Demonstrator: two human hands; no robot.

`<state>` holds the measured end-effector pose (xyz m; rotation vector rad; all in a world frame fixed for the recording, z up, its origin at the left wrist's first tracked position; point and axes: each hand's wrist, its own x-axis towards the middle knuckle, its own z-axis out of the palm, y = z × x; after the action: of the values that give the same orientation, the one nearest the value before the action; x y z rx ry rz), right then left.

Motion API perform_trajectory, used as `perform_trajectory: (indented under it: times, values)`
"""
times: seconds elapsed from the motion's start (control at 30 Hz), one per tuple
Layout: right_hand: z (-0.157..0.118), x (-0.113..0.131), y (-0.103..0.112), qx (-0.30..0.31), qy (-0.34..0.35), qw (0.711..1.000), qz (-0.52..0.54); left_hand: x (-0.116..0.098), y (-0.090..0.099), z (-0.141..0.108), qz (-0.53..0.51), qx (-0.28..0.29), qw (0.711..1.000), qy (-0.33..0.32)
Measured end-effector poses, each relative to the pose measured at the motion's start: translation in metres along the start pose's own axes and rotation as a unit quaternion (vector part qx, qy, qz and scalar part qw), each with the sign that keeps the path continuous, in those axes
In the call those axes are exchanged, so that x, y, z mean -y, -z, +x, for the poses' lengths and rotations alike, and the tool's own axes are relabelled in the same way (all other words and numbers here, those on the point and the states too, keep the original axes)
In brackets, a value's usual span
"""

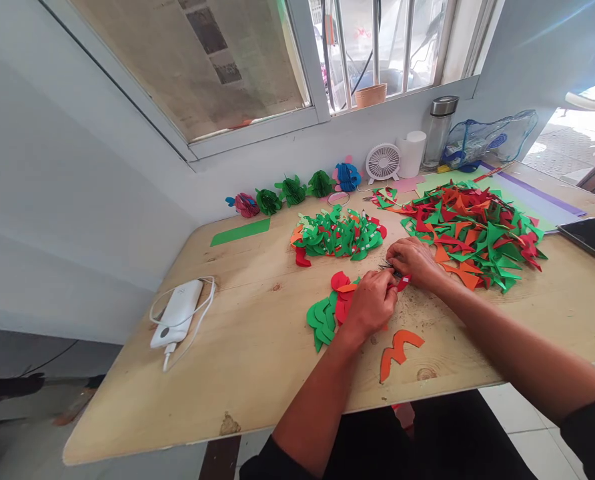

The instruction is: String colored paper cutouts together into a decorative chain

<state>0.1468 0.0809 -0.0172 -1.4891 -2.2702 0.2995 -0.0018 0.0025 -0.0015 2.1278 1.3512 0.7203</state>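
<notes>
My left hand [373, 303] is closed on a small red paper piece [402, 283] with a white patch on it. Right beside it, my right hand [413, 261] is wrapped round a small pair of scissors [386, 266], whose thin metal tips point left. Left of my left hand lie green cut-outs [321, 320] and red ones [339, 280]. An orange wavy paper piece [397, 353] rests near the table's front edge. Beyond my hands sits a heap of green pieces with white patches [340, 233]. The large heap of red, green and orange scraps [472, 230] is at the right.
A white power bank [177, 313] with its cable lies on the table [247, 320] at the left. Along the wall stand paper ornaments [292, 191], a small fan [383, 163], a glass bottle [438, 133] and a clear pouch [482, 141]. A phone [592, 240] is far right.
</notes>
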Motion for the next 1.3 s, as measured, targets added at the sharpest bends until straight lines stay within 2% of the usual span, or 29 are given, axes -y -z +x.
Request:
perform_trajectory:
  times: [0.33, 1.1, 1.2, 1.3]
  values:
    - [-0.002, -0.001, -0.003, -0.016, 0.020, 1.000, 0.017, 0.000, 0.000, 0.002, -0.003, 0.003, 1.000, 0.004]
    - [0.000, -0.009, -0.011, -0.010, 0.046, 0.998, 0.051, -0.002, 0.000, 0.003, 0.022, 0.007, 1.000, 0.013]
    - [0.001, -0.009, -0.008, -0.040, 0.041, 0.993, 0.103, -0.001, -0.001, 0.002, 0.022, 0.004, 1.000, 0.006]
    - [0.001, -0.006, -0.003, -0.081, -0.002, 0.985, 0.150, 0.000, -0.002, 0.002, 0.017, 0.000, 1.000, 0.009]
